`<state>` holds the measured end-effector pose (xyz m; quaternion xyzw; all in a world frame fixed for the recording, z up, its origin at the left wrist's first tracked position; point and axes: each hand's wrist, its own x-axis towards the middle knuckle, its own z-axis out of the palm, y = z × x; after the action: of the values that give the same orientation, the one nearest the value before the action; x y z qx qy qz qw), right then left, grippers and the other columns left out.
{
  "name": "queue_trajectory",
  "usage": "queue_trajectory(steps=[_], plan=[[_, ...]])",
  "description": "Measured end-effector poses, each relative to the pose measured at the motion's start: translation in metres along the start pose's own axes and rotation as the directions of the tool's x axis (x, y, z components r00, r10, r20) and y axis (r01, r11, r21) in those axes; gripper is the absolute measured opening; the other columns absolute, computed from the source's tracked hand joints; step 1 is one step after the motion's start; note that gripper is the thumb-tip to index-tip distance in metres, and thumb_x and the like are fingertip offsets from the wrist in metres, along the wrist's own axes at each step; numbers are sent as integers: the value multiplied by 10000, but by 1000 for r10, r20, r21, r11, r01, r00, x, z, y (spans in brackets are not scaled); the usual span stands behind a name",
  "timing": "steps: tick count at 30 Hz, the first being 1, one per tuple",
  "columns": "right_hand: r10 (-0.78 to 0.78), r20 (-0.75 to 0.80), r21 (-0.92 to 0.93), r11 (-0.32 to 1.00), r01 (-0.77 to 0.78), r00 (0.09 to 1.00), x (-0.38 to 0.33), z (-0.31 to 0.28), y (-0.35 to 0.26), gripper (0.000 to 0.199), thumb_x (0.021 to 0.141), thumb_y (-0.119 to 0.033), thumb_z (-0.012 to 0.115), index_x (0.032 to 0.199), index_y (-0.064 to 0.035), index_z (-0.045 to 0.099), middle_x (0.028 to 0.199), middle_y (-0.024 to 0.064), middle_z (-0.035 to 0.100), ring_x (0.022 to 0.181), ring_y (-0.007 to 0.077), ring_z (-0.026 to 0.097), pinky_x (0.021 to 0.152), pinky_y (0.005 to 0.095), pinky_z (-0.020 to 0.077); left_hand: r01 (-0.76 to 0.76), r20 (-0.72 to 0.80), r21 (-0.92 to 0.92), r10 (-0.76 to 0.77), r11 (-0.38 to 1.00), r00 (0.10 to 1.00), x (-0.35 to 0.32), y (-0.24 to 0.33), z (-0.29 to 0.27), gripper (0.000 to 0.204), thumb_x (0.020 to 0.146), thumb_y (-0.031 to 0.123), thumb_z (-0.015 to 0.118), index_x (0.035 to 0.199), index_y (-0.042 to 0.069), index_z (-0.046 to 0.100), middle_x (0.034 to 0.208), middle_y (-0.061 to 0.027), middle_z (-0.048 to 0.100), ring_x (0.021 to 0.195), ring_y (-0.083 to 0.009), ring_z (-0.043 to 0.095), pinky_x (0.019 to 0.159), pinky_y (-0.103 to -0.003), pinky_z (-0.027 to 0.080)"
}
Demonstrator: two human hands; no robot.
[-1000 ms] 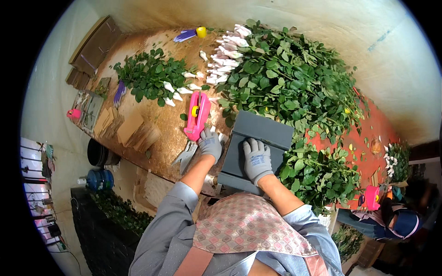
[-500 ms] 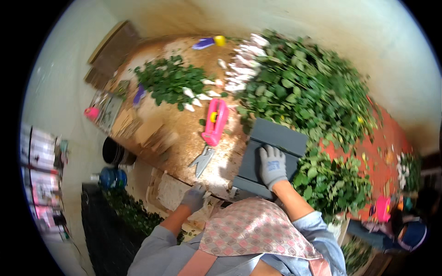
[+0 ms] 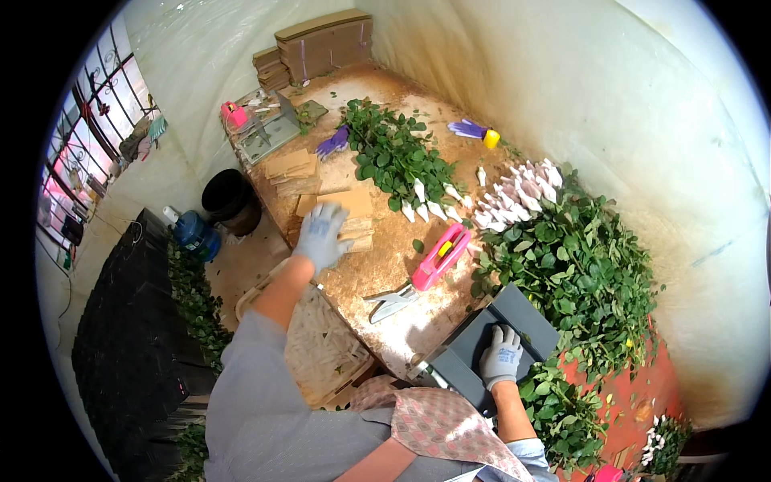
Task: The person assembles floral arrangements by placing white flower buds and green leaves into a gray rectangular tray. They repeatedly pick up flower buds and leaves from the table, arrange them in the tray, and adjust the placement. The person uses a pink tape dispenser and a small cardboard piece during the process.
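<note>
My left hand (image 3: 323, 237), in a grey work glove, is stretched out over the edge of a stack of cardboard pieces (image 3: 358, 205). Its fingers are extended and hold nothing that I can see; whether they touch the cardboard I cannot tell. My right hand (image 3: 501, 356), gloved alike, lies with its fingers extended on a dark grey angled panel stand (image 3: 466, 349) at the table's near edge. Between the hands lie a silver stapler (image 3: 392, 304) and a pink tape dispenser (image 3: 440, 257) with a yellow core.
Leafy stems with white-wrapped heads (image 3: 522, 193) are heaped at the right; a smaller bunch (image 3: 397, 153) lies at mid-table. Beyond are purple gloves (image 3: 467, 128), yellow tape (image 3: 491, 139) and stacked cardboard (image 3: 329, 44). A black bucket (image 3: 231, 201) and blue water jug (image 3: 197, 237) stand at left.
My left hand has moved from the table's near edge forward to the cardboard pieces. The right hand stays on the grey stand. The view has turned to the left.
</note>
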<state>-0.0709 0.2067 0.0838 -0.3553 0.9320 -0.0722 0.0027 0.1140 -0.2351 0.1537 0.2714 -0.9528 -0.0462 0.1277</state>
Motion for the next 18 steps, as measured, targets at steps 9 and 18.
queue_trajectory(steps=[9,18], plan=[[5,-63,62,998,-1,998,0,-6,-7,506,794,-72,586,1300,-72,598,1350,153,544,1244,387,499,1048,517,404,110,458,122,-154,986,876,89,-54,3,1033,694,477,853,1544,141,372,1497,-129,496,1412,-348,406,1118,-513,354],[7,-46,36,999,-5,999,-2,1,-4,528,780,-86,619,1307,-92,591,1360,154,539,1255,386,497,1041,530,407,153,170,-1,-151,988,974,72,-53,-35,1074,679,453,864,1556,120,344,1459,-201,513,1385,-407,441,1147,-492,358]])
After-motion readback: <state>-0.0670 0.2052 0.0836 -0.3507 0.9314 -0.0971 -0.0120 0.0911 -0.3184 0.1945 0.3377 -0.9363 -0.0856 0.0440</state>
